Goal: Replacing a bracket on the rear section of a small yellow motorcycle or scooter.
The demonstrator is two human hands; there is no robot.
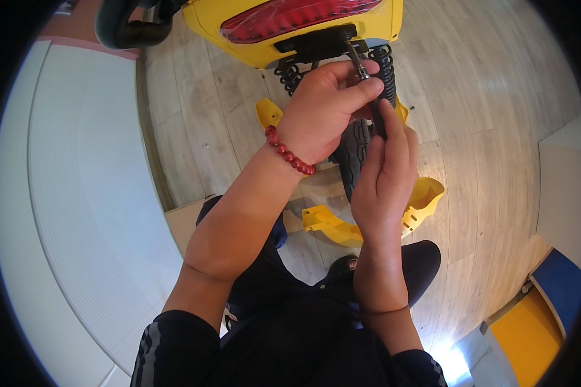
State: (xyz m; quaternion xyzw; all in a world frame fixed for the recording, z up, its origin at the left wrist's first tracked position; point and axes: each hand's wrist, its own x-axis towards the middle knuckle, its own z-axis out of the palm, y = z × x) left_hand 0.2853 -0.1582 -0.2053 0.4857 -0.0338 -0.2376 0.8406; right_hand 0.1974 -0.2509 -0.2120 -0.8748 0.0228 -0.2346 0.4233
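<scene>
In front of me is the rear of a yellow scooter-like vehicle [255,57] with a red tail light [297,22]. Its black bracket [313,42] sits just below the light. A screwdriver [355,57] with a metal shaft and dark handle slants up to the bracket's right end; its tip is too small to make out. My left hand [326,106], wearing a red bead bracelet [289,155], pinches the screwdriver near the top of its handle. Lower down, the fingers of my right hand [388,171] close around the handle's end.
Black coil springs [383,68] flank a black tyre [350,155] under the body. Curved yellow plastic parts [332,226] lie on the wood-plank floor [471,129] near my legs. A white panelled surface [90,174] runs along the left. Blue and yellow panels [526,329] stand at lower right.
</scene>
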